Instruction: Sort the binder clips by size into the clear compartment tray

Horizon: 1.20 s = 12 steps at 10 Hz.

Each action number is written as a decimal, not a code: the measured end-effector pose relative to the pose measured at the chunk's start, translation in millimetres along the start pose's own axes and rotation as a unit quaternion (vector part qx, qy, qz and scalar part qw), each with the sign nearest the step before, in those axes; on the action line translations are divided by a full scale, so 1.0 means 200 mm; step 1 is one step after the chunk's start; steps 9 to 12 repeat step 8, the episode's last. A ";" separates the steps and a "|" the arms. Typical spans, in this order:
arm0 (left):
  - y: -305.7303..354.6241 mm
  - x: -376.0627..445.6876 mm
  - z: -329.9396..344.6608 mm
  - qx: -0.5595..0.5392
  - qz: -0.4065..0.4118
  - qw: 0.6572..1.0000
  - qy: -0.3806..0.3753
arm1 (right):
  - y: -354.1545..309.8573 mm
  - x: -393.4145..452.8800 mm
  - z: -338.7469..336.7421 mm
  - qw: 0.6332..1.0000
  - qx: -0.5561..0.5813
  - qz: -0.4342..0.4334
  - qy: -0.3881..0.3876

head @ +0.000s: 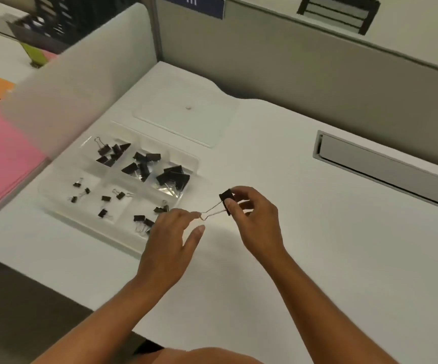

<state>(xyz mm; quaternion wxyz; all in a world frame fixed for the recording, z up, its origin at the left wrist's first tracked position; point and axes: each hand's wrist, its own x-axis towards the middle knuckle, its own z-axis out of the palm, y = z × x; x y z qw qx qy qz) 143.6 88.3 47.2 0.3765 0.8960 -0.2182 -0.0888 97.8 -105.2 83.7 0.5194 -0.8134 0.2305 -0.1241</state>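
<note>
The white surface (304, 232) carries the clear compartment tray (62, 210), its cells already grouping clips by size. Just right of the tray, both hands share one binder clip (225, 199): the right hand (254, 219) pinches its black body, the left hand (170, 240) pinches the wire handle, probably to fold it before dropping it in.

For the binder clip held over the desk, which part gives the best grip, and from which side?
The black body of the binder clip, pinched across its flat faces from the right, as the right hand does. Its thin wire handles point left toward the left hand and would pivot.
</note>
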 end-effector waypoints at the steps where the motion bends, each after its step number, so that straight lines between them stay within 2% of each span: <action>1: -0.16 0.04 -0.13 0.022 -0.007 0.999 -0.024 | -0.13 0.23 0.20 0.992 -0.085 -0.089 -0.003; 2: -0.26 0.04 -0.18 0.025 0.005 0.997 -0.066 | -0.21 0.46 0.39 0.967 -0.194 -0.157 -0.049; 3: -0.30 0.04 -0.19 0.005 0.020 0.997 -0.075 | -0.22 0.60 0.55 0.918 -0.307 -0.223 -0.115; 4: -0.33 0.03 -0.18 -0.009 0.024 0.997 -0.068 | -0.20 0.64 0.67 0.845 -0.395 -0.321 -0.166; 5: -0.33 0.02 -0.18 -0.015 0.027 0.998 -0.063 | -0.12 0.65 0.73 0.805 -0.425 -0.360 -0.205; 6: -0.34 0.02 -0.19 -0.023 0.033 0.997 -0.061 | -0.10 0.62 0.75 0.813 -0.423 -0.341 -0.210; 7: -0.34 0.05 -0.20 -0.022 0.051 0.998 -0.020 | -0.10 0.57 0.71 0.863 -0.358 -0.324 -0.152; 8: -0.29 0.13 -0.23 -0.017 0.075 0.997 0.033 | -0.12 0.52 0.64 0.903 -0.314 -0.292 -0.032; 12: -0.29 0.13 -0.23 -0.017 0.075 0.997 0.033 | -0.12 0.52 0.64 0.903 -0.314 -0.292 -0.032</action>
